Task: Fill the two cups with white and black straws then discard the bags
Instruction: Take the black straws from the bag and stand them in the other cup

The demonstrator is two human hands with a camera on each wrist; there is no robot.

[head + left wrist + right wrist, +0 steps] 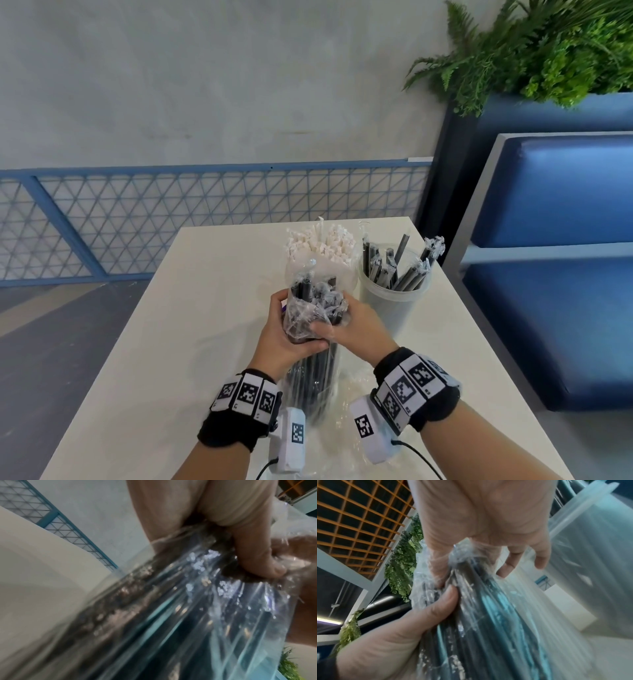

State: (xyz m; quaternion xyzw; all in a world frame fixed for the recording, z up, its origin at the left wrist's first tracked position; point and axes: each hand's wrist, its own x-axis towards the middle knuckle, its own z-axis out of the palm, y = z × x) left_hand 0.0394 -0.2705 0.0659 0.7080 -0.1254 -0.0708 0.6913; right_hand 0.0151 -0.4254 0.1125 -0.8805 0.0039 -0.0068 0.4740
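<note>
Head view: my left hand (284,329) grips the clear bag (310,342) of black straws (308,291) above the worktop (171,342); my right hand (346,329) pinches its crumpled top, fingertips hidden. Behind it, the white-straw cup (346,277) is mostly blocked; rightward stands the black-straw cup (394,294).

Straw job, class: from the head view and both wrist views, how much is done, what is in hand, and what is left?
Done, it seems: the left cup is packed with white straws. Partly done: the right cup holds a few black straws. In hand: the left hand and right hand grip the clear bag of black straws. Left: emptying that bag and discarding it and the loose plastic.
</note>
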